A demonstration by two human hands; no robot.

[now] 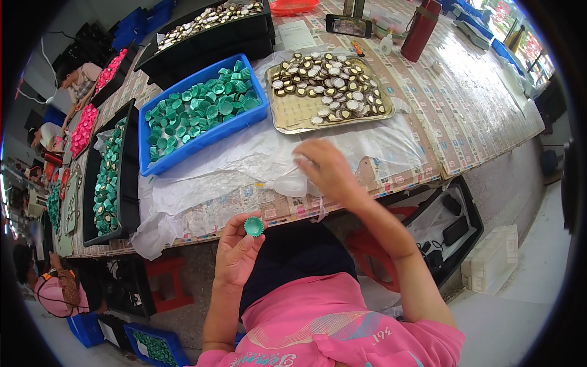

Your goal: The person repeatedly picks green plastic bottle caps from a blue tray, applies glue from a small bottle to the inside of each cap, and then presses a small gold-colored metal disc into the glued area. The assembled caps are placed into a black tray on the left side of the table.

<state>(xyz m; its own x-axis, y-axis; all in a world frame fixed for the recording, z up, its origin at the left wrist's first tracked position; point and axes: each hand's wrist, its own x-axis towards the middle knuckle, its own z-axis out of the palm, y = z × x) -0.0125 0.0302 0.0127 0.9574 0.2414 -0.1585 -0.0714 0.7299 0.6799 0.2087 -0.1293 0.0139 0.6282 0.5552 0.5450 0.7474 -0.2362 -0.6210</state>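
Between the fingertips of my left hand is a small green fluted cup, its open side facing up. My right hand hovers over the table edge, its curled fingers smeared by motion, so what they hold, if anything, is hidden. Just below it lies a translucent squeeze bottle with a yellow-orange tip. Beyond that hand, a metal tray carries many small round brown-rimmed pieces with white or cream faces. To its left stands a blue bin of loose green fluted cups.
A black crate at left holds filled green cups; another black crate at the back holds round pieces. Farther back are a phone, a red thermos and a small white bottle. Other people work at the far left.
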